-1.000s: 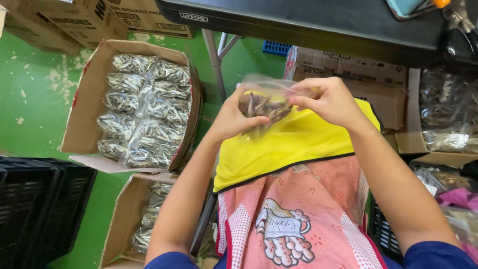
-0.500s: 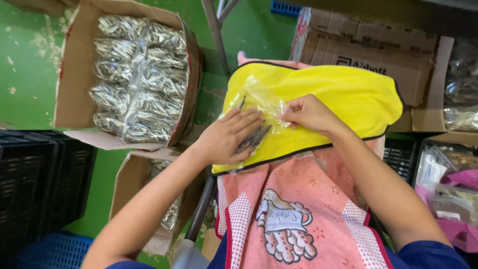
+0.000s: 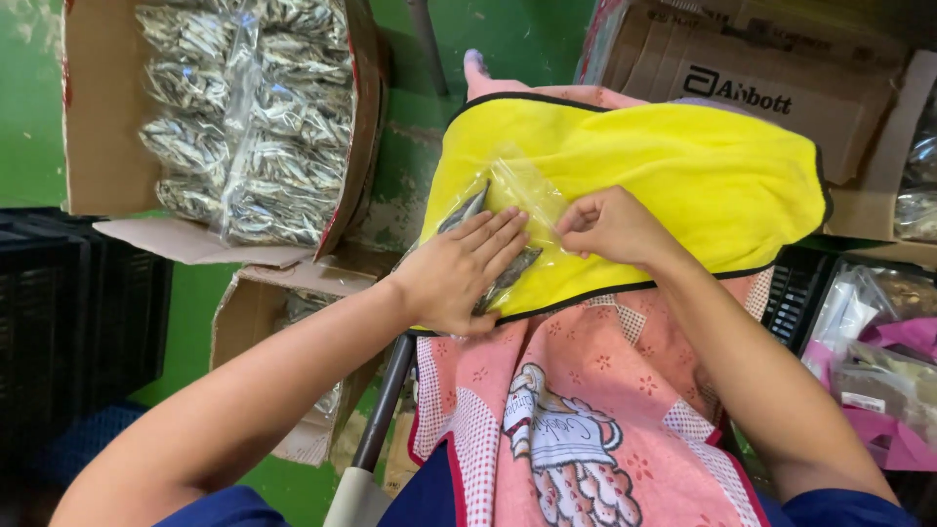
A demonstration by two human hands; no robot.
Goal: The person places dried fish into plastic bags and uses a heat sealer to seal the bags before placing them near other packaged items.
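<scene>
Sealing is the step: your left hand point(image 3: 467, 275) presses the fish bag point(image 3: 508, 229) flat on the yellow cloth point(image 3: 683, 166) with fingers spread, while your right hand point(image 3: 610, 224) pinches its top edge and next needs a steady slide along it.

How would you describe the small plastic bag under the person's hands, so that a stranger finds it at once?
Find the bright yellow cloth on the person's lap. At its left end lies a small clear bag of dried fish, pressed flat by the left hand and pinched by the right hand. Unlike the packed bags in the cardboard box, it lies alone.
</scene>
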